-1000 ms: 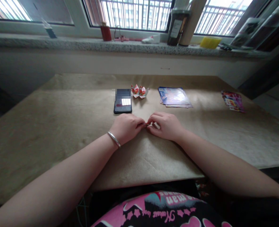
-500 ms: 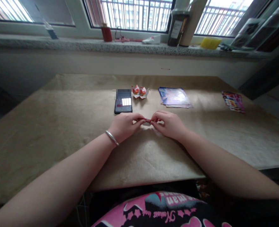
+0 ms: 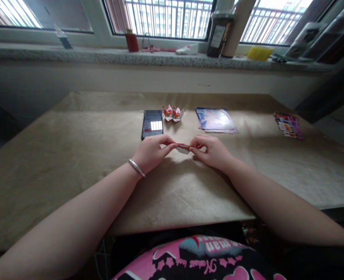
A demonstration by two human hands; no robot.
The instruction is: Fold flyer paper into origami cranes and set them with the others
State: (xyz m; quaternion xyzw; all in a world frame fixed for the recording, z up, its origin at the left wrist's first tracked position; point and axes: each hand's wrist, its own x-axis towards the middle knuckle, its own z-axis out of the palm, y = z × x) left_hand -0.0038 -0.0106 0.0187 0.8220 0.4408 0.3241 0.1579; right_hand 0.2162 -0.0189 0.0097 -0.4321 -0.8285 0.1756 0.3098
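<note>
A small folded piece of paper [image 3: 183, 148], red along its top edge and whitish below, is stretched between my two hands above the table. My left hand [image 3: 155, 151], with a silver bangle at the wrist, pinches its left end between thumb and fingers. The right end is pinched by my right hand [image 3: 208, 151] in the same way. Just beyond the left hand lies a dark phone [image 3: 152, 124]. Beside the phone stand red and white folded paper figures [image 3: 172, 113], apart from both hands.
A stack of shiny blue-purple sheets [image 3: 215, 119] lies beyond my right hand. Farther right are colourful printed papers [image 3: 288, 125]. Behind the table [image 3: 72, 155], the stone windowsill [image 3: 96, 56] carries a red jar [image 3: 131, 41], a dark container [image 3: 218, 35] and a yellow object [image 3: 260, 53].
My hands have moved slightly apart and up, the right one a little to the right. More of the folded paper shows between the fingertips.
</note>
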